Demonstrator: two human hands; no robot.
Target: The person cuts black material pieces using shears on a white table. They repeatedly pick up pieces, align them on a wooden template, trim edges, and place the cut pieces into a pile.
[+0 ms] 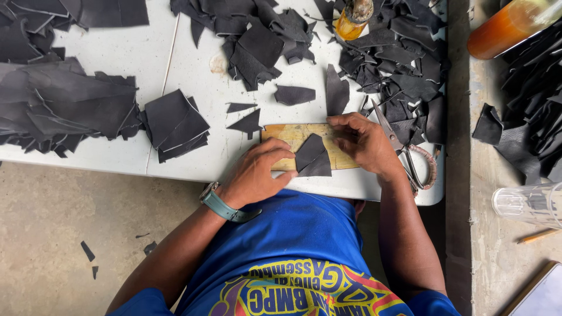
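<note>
Left hand (257,172) flat, fingers together, pinning dark leather piece (313,157) on wooden board (293,136). Right hand (366,140) fingers curled, pressing board's far end. Scissors (410,155) just right; scrap piles (64,105) around.

shirt (293,234): blue, short-sleeved, multicoloured print (yellow, purple, red) | watch (225,205): teal strap, left wrist, just above shirt | forearms bare

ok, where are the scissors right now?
In the head view the scissors lie on the white table near its right edge, just beside the right hand and below the heap of black leather scraps.
</note>
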